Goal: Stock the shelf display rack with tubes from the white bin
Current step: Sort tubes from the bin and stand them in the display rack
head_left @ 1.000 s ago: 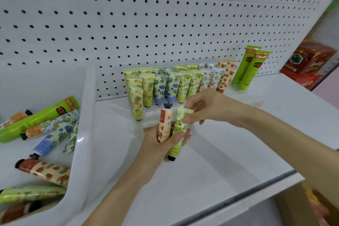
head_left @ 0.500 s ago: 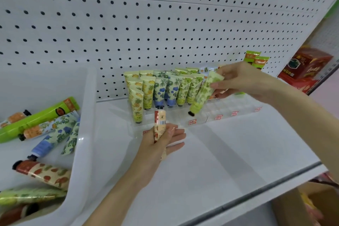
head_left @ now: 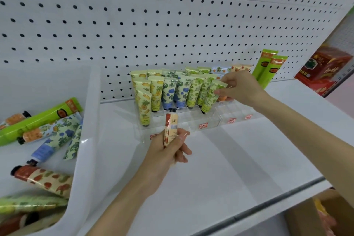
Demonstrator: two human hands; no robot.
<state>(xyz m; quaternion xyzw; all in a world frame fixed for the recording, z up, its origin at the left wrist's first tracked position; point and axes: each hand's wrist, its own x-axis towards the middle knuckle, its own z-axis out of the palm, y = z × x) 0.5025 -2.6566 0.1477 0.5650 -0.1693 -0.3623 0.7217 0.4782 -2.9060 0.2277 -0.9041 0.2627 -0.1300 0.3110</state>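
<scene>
The fingers (head_left: 222, 93) of the right hand (head_left: 243, 88) pinch the flat crimped top of a green-leaf tube (head_left: 210, 99). It stands cap-down at the right end of the filled part of the clear rack (head_left: 191, 122), touching the green tube beside it. The left hand (head_left: 166, 157) is wrapped round the lower half of an orange tube (head_left: 171, 126), held upright with its black cap up, in front of the rack and above the shelf (head_left: 220, 168).

These tubes look light and soft. They appear to be thin laminated plastic with a glossy printed skin, round and firm at the small black cap and tapering to a flat sealed edge. I judge the crimp the best hold for lowering 1 into a cell, since it is stiff and does not squeeze. A grip on the belly could dent it or slip on the gloss.

The rack seems to be hard clear acrylic in stepped rows of narrow cells, with several at the front and right empty. More tubes lie loose in the white bin (head_left: 90, 113) at the left, which has smooth walls and a rounded rim. A careless nudge could tip the standing neighbours.
</scene>
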